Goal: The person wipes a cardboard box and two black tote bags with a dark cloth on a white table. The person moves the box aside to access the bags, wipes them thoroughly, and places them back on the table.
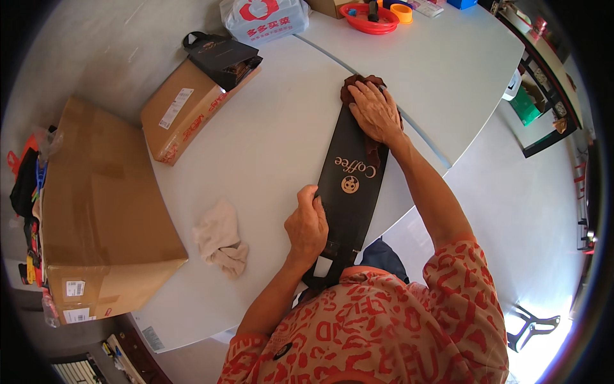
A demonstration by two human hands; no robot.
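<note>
A long, flat black paper bag point(345, 205) with gold print lies on the white table, its cut-out handle end close to my body. My left hand point(307, 225) is closed on the bag's left edge, thumb upward. At the far end, my right hand point(376, 114) lies flat with fingers stretched over crumpled dark brown material point(348, 89). Whether this is cloth or thin film I cannot tell. Some of it shows along the bag's right side below my palm.
A crumpled beige cloth point(220, 238) lies left of my left hand. Farther left stand a large cardboard box point(115, 198) and a flatter carton point(182, 105) with another black bag point(220, 57) on top. At the back are a white plastic bag point(265, 19) and a red tray point(368, 25).
</note>
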